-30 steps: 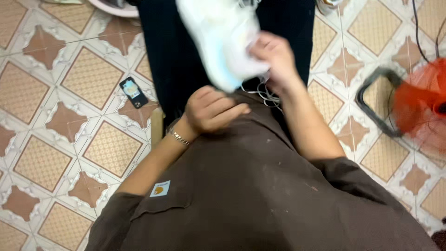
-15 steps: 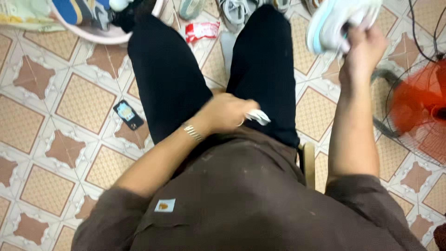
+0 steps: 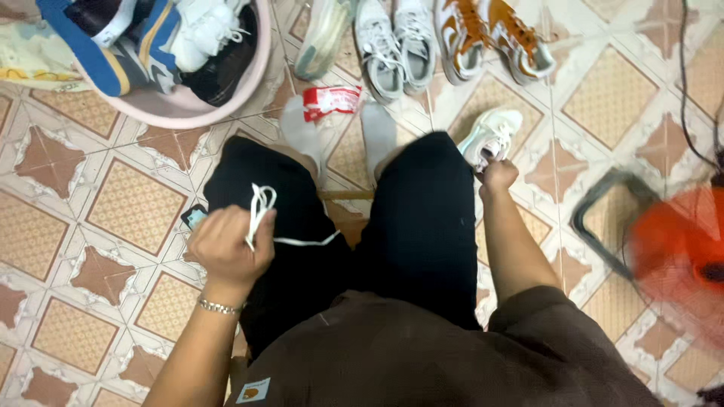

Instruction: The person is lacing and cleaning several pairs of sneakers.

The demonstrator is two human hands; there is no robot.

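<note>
Left hand (image 3: pixel 226 245): fist closed around bunched white shoelace (image 3: pixel 260 207), above left thigh | Right hand (image 3: pixel 495 175): fingers pinched on heel of white sneaker (image 3: pixel 492 134), sneaker resting on tiled floor (image 3: pixel 128 203) beside right knee | Nearby: pink basin (image 3: pixel 253 64) of shoes, red fan (image 3: pixel 679 260).

Shoes (image 3: pixel 445 38) and a pink basin (image 3: pixel 249 75) crowd ahead; bare tiles (image 3: pixel 90 226) lie open left.

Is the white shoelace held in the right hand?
No, the left hand grips the white shoelace; the right hand touches a white sneaker.
</note>
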